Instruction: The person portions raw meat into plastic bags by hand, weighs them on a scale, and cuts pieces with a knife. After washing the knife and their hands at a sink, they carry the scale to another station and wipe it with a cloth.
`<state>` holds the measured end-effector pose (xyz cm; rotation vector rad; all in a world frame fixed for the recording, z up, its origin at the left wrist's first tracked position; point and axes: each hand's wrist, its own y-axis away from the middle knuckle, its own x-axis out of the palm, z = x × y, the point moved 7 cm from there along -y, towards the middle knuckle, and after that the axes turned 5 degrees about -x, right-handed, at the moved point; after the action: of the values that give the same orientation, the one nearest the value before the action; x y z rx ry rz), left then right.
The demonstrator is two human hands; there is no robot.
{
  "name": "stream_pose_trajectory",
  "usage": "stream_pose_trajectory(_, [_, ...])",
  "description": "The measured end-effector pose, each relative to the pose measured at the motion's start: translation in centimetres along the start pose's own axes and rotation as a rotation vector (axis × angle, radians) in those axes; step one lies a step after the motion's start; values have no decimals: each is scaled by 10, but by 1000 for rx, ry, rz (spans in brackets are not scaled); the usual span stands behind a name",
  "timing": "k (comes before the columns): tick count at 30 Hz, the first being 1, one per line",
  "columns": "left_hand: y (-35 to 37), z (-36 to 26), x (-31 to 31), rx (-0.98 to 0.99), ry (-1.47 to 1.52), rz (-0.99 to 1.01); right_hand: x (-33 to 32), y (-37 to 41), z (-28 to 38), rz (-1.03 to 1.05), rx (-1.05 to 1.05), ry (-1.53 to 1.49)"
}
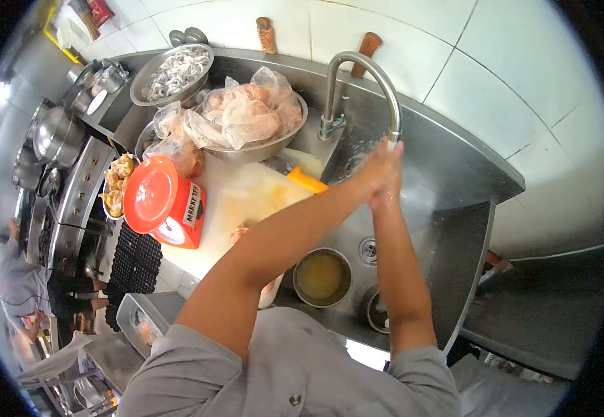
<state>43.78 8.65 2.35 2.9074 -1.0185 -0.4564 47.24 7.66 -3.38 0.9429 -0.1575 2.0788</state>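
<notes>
My left hand [375,169] and my right hand [388,189] are pressed together under the spout of the curved metal faucet [392,104]. The fingers overlap and blur, so I cannot tell whether they are open or closed. Wet skin shows on the right hand and wrist. Below them is the stainless steel sink [427,222], with a drain strainer [368,250] in its floor. A metal pot of yellowish liquid [321,276] stands in the sink, and a smaller dark metal container [375,306] is partly hidden by my right forearm.
An orange scale [189,233] stands on the white cutting board [236,187], near a yellow handle [307,179]. Behind are a bowl of bagged raw meat [246,115] and a bowl of greyish seafood pieces [176,73]. Another person [27,278] is at the far left.
</notes>
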Motion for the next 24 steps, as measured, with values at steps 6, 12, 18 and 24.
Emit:
stream_pose_trajectory(6, [-38,41,-4,103,274,218,27,19,7,120,34,93])
stream_pose_trajectory(12, [-14,48,16,281,-30,165,-26,-14,-11,-35,-46,-6])
stream_pose_trajectory(18, [2,58,-26,-144,309,205,13,34,-38,-21,-17,155])
stream_pose_trajectory(24, [48,49,-96,-25,403,229,35,-36,-67,73,-58,554])
